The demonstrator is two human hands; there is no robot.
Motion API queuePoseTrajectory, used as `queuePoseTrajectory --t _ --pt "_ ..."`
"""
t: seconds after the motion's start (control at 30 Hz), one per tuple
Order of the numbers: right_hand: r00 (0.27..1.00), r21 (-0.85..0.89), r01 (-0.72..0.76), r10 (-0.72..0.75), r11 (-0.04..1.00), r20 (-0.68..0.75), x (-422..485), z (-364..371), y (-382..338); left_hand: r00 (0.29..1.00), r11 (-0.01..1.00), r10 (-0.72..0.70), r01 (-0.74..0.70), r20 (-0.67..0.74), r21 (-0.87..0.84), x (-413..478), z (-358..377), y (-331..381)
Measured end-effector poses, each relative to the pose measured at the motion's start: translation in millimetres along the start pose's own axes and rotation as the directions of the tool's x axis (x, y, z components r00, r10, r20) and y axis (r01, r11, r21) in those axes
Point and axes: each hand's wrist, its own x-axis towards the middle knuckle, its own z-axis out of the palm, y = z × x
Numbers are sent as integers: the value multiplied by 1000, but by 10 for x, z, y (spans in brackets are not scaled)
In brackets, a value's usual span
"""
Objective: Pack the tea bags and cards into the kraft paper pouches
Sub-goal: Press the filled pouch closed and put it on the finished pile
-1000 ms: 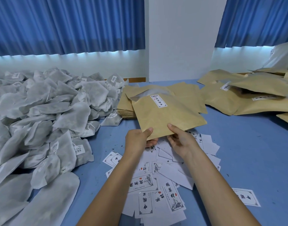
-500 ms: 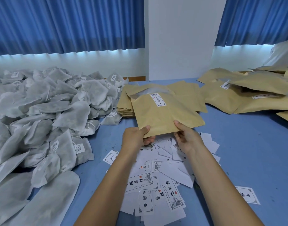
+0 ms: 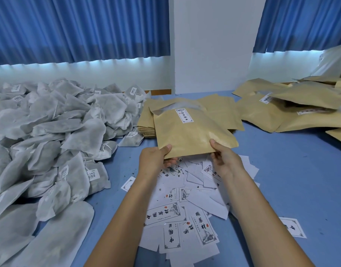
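Pinching the kraft pouch (image 3: 190,135) by its near edge, left hand (image 3: 155,160) and right hand (image 3: 226,163) at either corner, mouth pointing away, tea bags (image 3: 50,135) heaped leftward.

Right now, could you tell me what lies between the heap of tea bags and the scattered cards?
Only a strip of bare blue table, dotted with dark crumbs, separates the tea bags from the cards in the head view.
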Motion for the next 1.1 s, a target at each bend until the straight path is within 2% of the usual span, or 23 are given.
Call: queuePoseTrajectory --t 0.1,0.17,0.23,0.33,0.47,0.53,0.6,0.63,0.7,0.73,0.83,0.93,1.0,1.1 --pt "1000 54 -22 21 998 23 -10 3 -5 1000 1000 -2 2 10 -3 9 0 -7" --pt "1000 73 27 -26 997 -9 -12 -3 -28 1000 1000 -4 4 6 -10 17 -7 -6" --pt "997 44 74 -73 996 -33 -9 -15 -53 1000 1000 -1 1 -8 -10 28 -21 -6" --pt "998 7 59 -59 998 -31 -5 -34 -73 1000 1000 13 -12 -26 11 51 -31 -10" --pt "994 32 79 -77 996 -79 -10 -26 -57 1000 1000 15 -14 -14 6 61 0 -40" --pt "987 49 120 -114 992 -110 -13 -20 -48 999 1000 8 -9 -44 -26 78 -4 -47" --pt "982 -41 149 -153 988 -115 -2 -24 -66 996 988 -15 1 -92 -153 93 -10 -49" --pt "983 -97 149 -159 984 -97 -1 -26 -70 995 959 -43 15 -93 -282 87 -1 -58" --pt "991 -176 125 -132 976 -31 -18 -18 -61 994 839 -101 65 -38 -541 51 60 -106" --pt "994 -204 112 -114 973 4 -35 -7 -46 994 797 -108 84 -4 -598 33 110 -152" --pt "995 -235 80 -65 969 71 -86 39 5 995 804 -95 101 42 -586 -5 240 -245" --pt "996 -93 11 -3 996 91 -142 90 69 998 805 -66 57 7 -591 38 238 -228" --pt "985 -28 -32 37 999 168 -197 138 161 999 821 -47 42 6 -570 55 219 -229" --pt "983 -194 65 -29 979 181 -224 205 239 997 857 -50 17 -50 -516 100 186 -262"
